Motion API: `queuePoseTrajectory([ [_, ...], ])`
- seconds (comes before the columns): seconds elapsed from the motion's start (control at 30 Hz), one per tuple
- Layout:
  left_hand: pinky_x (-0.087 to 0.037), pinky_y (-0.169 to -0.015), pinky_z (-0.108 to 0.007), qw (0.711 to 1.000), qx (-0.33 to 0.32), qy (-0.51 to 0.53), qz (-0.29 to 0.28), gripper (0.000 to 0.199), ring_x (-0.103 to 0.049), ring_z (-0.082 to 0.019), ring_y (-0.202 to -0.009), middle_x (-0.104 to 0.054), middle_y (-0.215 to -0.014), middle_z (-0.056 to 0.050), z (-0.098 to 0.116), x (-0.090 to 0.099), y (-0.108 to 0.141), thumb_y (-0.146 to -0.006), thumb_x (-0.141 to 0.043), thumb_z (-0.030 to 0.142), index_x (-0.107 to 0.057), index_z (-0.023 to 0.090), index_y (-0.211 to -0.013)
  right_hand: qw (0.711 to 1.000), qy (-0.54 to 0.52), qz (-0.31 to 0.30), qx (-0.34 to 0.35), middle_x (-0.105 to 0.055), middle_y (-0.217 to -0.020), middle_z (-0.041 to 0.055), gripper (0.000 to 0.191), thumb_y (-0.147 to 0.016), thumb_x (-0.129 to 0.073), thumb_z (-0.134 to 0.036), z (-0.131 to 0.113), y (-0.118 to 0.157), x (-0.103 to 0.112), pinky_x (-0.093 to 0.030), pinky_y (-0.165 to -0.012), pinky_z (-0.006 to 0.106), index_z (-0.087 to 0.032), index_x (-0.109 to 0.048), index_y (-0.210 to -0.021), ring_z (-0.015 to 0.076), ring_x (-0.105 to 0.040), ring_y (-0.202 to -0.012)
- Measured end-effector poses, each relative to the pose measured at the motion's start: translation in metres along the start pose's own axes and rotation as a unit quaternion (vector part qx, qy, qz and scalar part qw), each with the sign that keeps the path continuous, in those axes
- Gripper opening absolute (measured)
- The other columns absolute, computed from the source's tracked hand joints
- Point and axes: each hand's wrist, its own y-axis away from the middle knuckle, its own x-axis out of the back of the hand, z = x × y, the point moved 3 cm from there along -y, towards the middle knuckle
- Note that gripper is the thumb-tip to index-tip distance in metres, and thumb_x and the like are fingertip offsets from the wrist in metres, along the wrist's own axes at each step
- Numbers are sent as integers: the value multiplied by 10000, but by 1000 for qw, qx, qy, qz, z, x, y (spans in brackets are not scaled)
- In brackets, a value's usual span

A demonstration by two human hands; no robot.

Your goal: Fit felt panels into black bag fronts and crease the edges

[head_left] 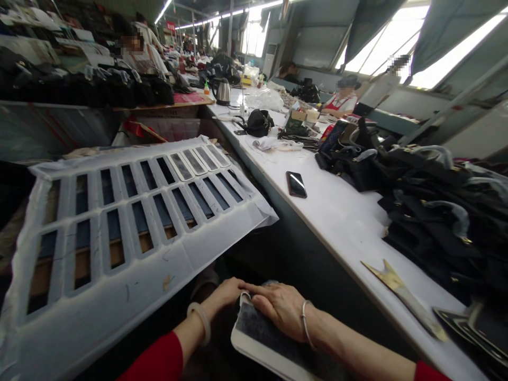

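A dark rectangular panel with a whitish border [260,329] lies low in front of me, tilted, its far end curled up slightly. My right hand [283,307] is closed over its far part, thumb on the dark face and the other fingers over the far edge. At the panel's far left corner, my left hand [230,291] is bent inward, touching the right fingertips. Its own fingertips are hidden, so what they pinch cannot be made out. To the left, a white sheet with rows of rectangular openings [154,264] carries several similar grey panels [194,161] at its far right.
Along the right runs a white table [273,159] with a phone [296,184], a yellowish pointed strip [405,299] and a heap of black bags [436,211]. A kettle [222,91] stands farther back. Other people [143,58] are in the background.
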Motion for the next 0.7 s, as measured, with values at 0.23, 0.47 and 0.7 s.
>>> queuePoseTrajectory([
  [0.23, -457, -760, -290, 995, -46, -71, -43, 541, -643, -207, -878, -745, -952, -62, 71, 27, 39, -883, -474, 610, -746, 163, -1022, 995, -97, -35, 14, -566, -1405, 122, 604, -1008, -238, -563, 20, 22, 5, -450, -1019, 388, -239, -399, -1491, 288, -579, -1237],
  [0.47, -391, -603, -236, 979, -49, -177, -85, 311, -574, -167, -675, -706, -697, -8, 97, 10, 48, -740, -663, 433, -805, 190, -871, 992, -117, -50, -2, -632, -1322, 115, 575, -999, -305, -558, 46, 66, 15, -488, -924, 352, -284, -372, -1500, 264, -656, -1107],
  [0.7, -377, -594, -232, 949, -38, -299, -92, 250, -613, -177, -687, -725, -692, 2, 108, 4, 38, -728, -664, 415, -814, 241, -827, 990, -107, -67, -64, -722, -1107, 86, 562, -986, -327, -566, 73, 107, 21, -515, -796, 345, -317, -398, -1485, 270, -701, -928],
])
